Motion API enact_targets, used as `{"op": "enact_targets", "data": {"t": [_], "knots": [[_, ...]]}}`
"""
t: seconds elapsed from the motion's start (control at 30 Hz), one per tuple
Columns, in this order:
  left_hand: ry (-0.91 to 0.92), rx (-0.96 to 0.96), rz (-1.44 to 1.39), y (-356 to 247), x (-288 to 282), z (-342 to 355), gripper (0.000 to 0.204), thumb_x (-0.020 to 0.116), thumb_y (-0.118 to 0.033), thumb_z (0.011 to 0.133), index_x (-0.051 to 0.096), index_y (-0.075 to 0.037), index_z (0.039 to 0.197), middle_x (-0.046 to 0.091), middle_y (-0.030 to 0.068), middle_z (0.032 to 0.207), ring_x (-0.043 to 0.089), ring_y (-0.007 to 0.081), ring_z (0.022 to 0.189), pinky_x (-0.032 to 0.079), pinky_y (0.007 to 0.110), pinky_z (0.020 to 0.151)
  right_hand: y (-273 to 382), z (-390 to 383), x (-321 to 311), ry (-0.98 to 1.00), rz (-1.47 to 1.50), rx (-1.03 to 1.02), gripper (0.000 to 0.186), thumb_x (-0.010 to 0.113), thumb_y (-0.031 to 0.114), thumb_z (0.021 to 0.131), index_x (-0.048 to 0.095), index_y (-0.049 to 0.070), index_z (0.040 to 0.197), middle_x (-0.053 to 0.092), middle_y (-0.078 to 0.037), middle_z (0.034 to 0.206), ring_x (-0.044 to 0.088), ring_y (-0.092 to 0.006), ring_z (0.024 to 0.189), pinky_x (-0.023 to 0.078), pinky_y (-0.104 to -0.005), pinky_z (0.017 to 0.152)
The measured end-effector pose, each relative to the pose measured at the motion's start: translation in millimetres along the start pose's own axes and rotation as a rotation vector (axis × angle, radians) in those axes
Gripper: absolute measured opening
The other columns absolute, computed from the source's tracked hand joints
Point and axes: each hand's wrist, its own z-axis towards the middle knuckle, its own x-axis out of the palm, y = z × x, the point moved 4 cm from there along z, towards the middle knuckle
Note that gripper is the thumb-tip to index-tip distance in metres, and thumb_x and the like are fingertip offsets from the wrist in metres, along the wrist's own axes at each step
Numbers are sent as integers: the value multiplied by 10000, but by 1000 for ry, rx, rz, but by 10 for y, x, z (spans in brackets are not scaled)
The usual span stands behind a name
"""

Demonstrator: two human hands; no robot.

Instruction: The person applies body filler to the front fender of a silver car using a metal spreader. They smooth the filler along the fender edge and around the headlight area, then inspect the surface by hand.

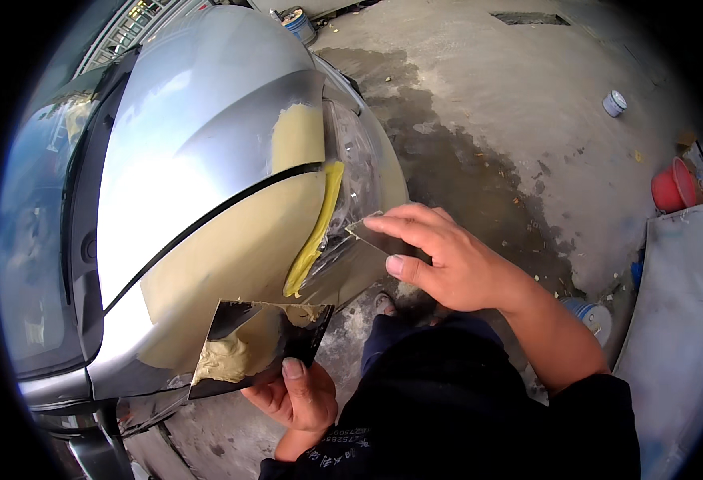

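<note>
My left hand grips a dark flat mixing board, thumb on top, beside the car's front corner. A mound of pale yellow filler putty sits on the board's left part, with smears along its upper edge. In my right hand is a thin putty spreader, held between thumb and fingers just right of the headlight. A bright yellow strip of putty runs along the fender's edge by the headlight. Dull beige filler covers the fender and a patch on the silver hood.
The car's windshield is at the left. A small tin, a red bucket, a grey-covered surface and a pail stand to the right. Another tin is beyond the hood. Wet concrete lies ahead.
</note>
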Motion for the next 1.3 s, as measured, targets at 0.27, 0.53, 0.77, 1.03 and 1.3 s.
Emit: {"op": "enact_targets", "data": {"t": [0.27,0.53,0.77,1.03,1.3], "knots": [[178,-300,-36,164,-408,-25,564,593,-33,844,358,10,1356,475,154,1332,471,262,1220,335,443,1061,-100,701,55,124,-35,220,431,458,257,958,496,58,1339,474,-140,1323,470,-303,1219,367,-365,1023],[282,-398,-249,316,-530,182,591,564,-11,831,325,8,1372,475,165,1323,484,263,1207,354,439,1051,-21,696,277,55,-71,263,428,470,240,935,522,56,1319,468,-159,1326,444,-356,1229,345,-410,1048],[251,-460,-222,288,-509,259,508,566,-21,864,348,3,1322,558,209,1200,597,226,980,470,275,741,-2,702,153,109,-26,222,432,457,254,943,522,44,1314,501,-150,1293,454,-329,1230,352,-390,1040],[119,-483,-239,332,-604,197,534,575,-3,838,340,47,1315,576,231,1161,618,277,978,490,379,874,127,726,255,128,-3,244,440,479,227,928,516,11,1309,505,-160,1284,483,-325,1208,377,-373,1009],[116,-444,-317,340,-749,243,542,639,-29,792,396,82,1263,575,239,1148,603,308,1027,457,435,955,252,562,472,-6,-15,302,439,485,226,925,518,7,1305,490,-165,1298,487,-342,1201,383,-379,1002]]}}
